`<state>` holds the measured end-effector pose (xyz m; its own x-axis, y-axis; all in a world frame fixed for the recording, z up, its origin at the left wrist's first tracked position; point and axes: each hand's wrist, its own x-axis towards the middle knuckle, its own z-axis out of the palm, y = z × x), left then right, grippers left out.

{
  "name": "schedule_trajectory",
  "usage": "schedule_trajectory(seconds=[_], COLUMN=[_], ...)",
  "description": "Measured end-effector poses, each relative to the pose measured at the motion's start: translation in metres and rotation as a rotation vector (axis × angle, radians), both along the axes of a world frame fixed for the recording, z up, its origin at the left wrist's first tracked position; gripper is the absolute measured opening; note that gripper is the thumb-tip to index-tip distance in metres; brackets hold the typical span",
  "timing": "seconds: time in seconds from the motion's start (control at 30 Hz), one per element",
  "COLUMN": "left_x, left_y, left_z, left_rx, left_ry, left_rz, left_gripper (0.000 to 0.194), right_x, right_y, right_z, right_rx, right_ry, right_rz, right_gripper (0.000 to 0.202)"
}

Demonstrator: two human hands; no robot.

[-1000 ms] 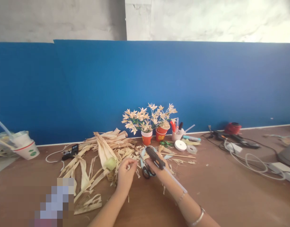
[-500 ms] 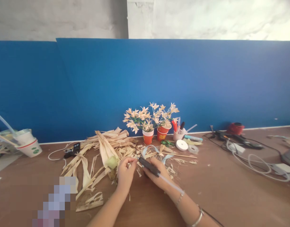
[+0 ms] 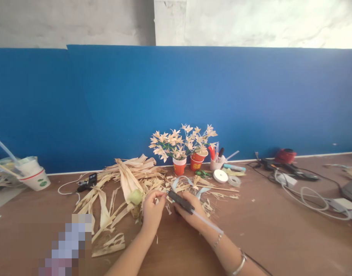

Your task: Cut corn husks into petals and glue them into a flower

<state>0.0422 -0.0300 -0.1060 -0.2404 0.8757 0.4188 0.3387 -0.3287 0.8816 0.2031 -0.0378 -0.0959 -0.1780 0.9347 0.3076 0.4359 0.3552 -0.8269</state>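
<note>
My right hand [image 3: 193, 211] is wrapped round a black glue gun [image 3: 180, 202], with a clear glue stick [image 3: 207, 222] poking out of its back end. The gun's nozzle points left, right at the fingertips of my left hand [image 3: 153, 209]. Thumb and forefinger of that hand are pinched together; whatever lies between them is too small to make out. Just left of my left hand lie dried corn husks [image 3: 126, 180] with a pale green piece [image 3: 135, 196] on them. Beyond my hands, cream husk flowers [image 3: 176, 142] on green stems stand in red paper cups [image 3: 179, 168].
A white tape roll [image 3: 220, 176], a clear tape roll [image 3: 234, 181] and a cup of tools [image 3: 216, 165] sit behind my right hand. Cables and a power strip [image 3: 344, 207] lie at right. A white paper cup [image 3: 38, 180] stands at left. A blue panel [image 3: 193, 96] closes the back.
</note>
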Motion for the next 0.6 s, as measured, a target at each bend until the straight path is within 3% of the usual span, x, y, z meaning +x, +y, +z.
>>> schedule_trajectory(seconds=[0.6], left_x=[0.0006], left_y=[0.0008], left_z=[-0.0016], left_rx=[0.022], left_ry=[-0.001], left_rz=[-0.005], left_gripper=[0.019], right_x=[-0.0004], right_y=[0.0001], right_z=[0.0009], right_rx=[0.002], right_ry=[-0.009], right_rz=[-0.010], right_gripper=[0.010])
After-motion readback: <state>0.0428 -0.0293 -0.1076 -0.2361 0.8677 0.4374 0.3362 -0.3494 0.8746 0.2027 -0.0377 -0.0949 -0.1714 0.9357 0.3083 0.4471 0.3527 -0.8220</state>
